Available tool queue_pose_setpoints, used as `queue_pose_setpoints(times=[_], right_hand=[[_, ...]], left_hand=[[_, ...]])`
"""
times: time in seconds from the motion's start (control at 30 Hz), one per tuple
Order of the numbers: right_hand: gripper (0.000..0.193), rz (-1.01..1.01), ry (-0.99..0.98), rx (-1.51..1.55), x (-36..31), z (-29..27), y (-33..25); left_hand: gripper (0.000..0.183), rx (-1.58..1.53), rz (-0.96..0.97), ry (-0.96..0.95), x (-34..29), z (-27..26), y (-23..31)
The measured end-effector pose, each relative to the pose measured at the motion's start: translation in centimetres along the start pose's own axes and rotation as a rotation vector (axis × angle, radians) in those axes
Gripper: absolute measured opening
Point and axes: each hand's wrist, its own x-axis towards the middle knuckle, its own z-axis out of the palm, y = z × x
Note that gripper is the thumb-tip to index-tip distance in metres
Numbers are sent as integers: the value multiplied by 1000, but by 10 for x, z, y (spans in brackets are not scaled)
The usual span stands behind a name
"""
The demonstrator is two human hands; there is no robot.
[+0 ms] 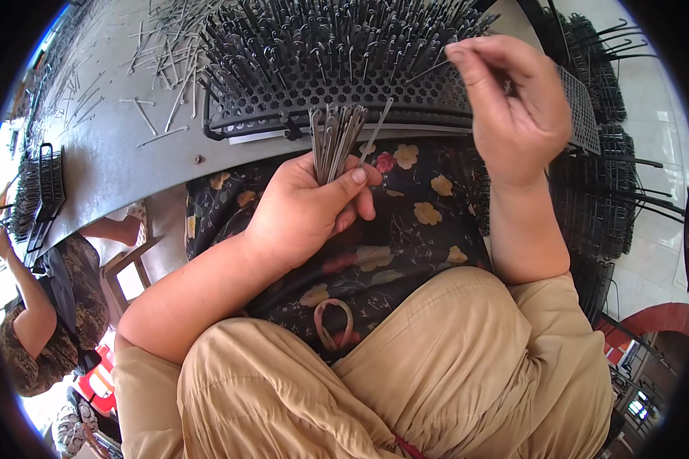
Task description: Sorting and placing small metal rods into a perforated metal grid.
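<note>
My left hand (302,206) is closed around a bundle of thin flat metal strips (335,141), which stand upright with small holes at their top ends. One strip (377,130) leans apart from the bundle, by the thumb and fingertips. To the right and higher up, my right hand (520,107) pinches thumb and forefinger together over the edge of a black perforated rack (306,107). From those fingertips a thin dark metal piece (429,73) slants down toward the rack. Many dark hooked metal pieces (344,46) stand packed in the rack's holes.
Loose metal strips (164,84) lie scattered over the grey table (115,161). More loaded black racks (597,191) are stacked at the right. At the far left, another person's arm (34,306) is beside a further rack (50,183). A flowered dark cloth (429,222) covers my lap.
</note>
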Motion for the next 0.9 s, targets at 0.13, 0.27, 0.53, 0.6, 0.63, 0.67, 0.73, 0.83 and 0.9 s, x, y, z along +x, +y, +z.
queue_pose_setpoints(times=[0.13,0.27,0.53,0.6,0.63,0.67,0.73,0.83,0.9], right_hand=[[11,-135,-173,-293,2,8,8],[19,137,-231,-60,-21,16,-13],[38,613,-68,508,-9,0,-18],[43,331,54,245,-7,-3,-1],[45,229,88,120,-5,-4,3],[45,227,89,115,-5,-4,7],[46,103,19,27,-8,-3,13],[46,126,-10,-45,-14,0,10],[44,68,0,-37,-11,0,12]], left_hand=[[13,20,-13,7,1,-1,0],[13,-18,24,-10,0,-2,0],[16,182,53,26,2,1,7],[17,160,51,23,3,-2,3],[17,137,52,24,4,-2,2],[17,137,53,20,4,-1,2],[17,104,37,22,5,1,4],[17,109,30,42,4,3,7],[17,122,57,37,4,3,6]])
